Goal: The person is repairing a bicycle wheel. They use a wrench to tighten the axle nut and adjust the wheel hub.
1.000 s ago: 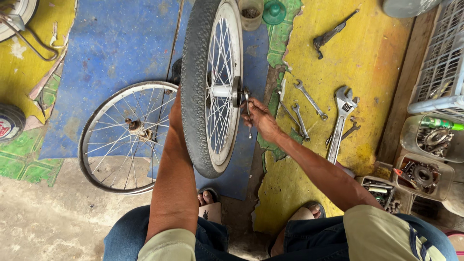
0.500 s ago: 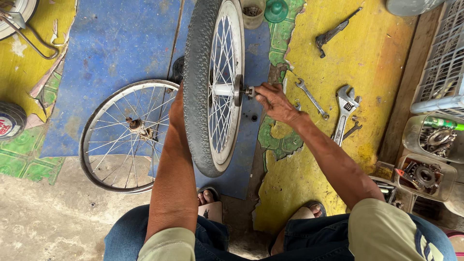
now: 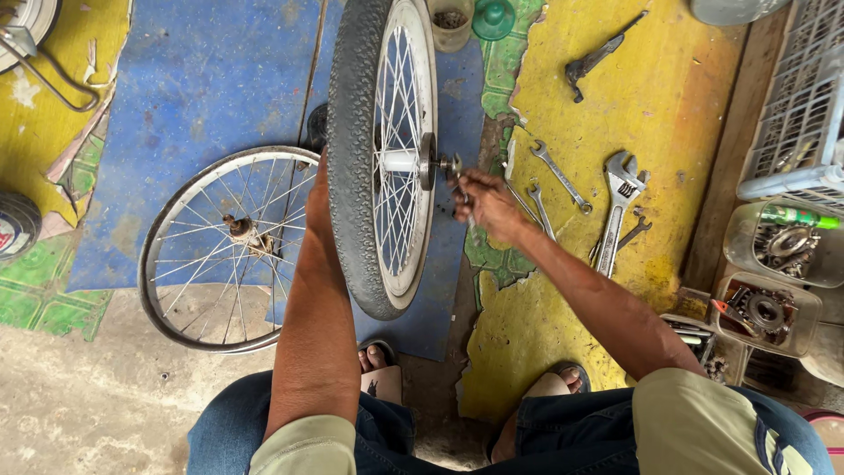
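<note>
**Right hand works at the axle of an upright bicycle wheel**

Since half a second ago the right hand [image 3: 486, 200] has slid slightly down and away from the axle end [image 3: 447, 164]; before, its fingers covered the axle tip, now the tip with its nut shows bare just beside the fingertips. The tyred wheel [image 3: 380, 149] has kept its upright stance on the blue floor patch [image 3: 202, 79].

The right fingers are curled together around something small and dark, but what it is cannot be made out. The left hand is hidden behind the tyre; only the left forearm [image 3: 312, 308] shows, running up against the tread, so its grip cannot be told. The top of the wheel is cut off by the frame edge.

A bare spoked rim [image 3: 167, 229] lies flat on the floor to the left, partly behind the forearm. To the right, on the yellow floor [image 3: 677, 114], lie an adjustable wrench [image 3: 615, 207], an open-ended spanner [image 3: 560, 176] and a dark tool [image 3: 598, 57] farther up. Clear plastic tubs of metal parts [image 3: 774, 277] stand at the right edge, below a white crate [image 3: 804, 123]. Two sandalled feet [image 3: 380, 374] rest beneath the wheel.
</note>
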